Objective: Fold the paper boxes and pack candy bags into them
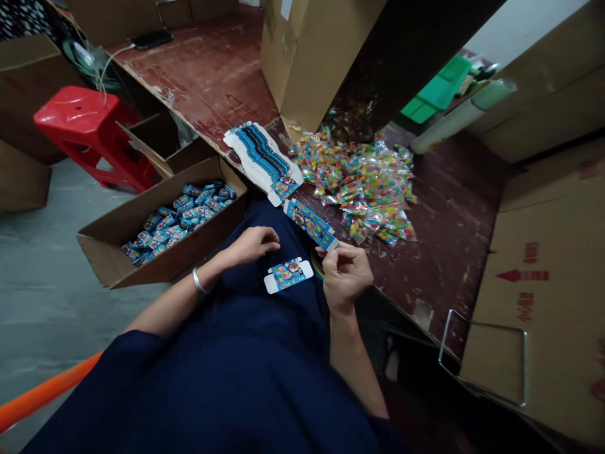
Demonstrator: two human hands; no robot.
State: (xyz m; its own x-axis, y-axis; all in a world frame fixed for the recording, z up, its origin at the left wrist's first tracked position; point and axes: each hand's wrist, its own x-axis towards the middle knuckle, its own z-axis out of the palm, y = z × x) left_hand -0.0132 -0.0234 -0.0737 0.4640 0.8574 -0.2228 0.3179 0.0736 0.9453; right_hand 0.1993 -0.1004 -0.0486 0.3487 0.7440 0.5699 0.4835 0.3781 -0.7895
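Note:
My right hand pinches one end of a small blue printed candy box between thumb and fingers, at the table edge. My left hand, a silver bracelet on its wrist, hovers above my lap with loosely curved fingers and nothing visible in them. Below it, a second printed candy box lies on my dark blue clothing, its white end flaps spread. Just past the held box, a fanned row of flat blue cartons rests on the table. Clear bags of colourful candy are heaped beside that row.
An open cardboard box at my left holds many small filled blue boxes. Behind it stands a red stool. Large cartons flank the right side, with a metal wire handle near the edge. A phone lies on the red-brown table.

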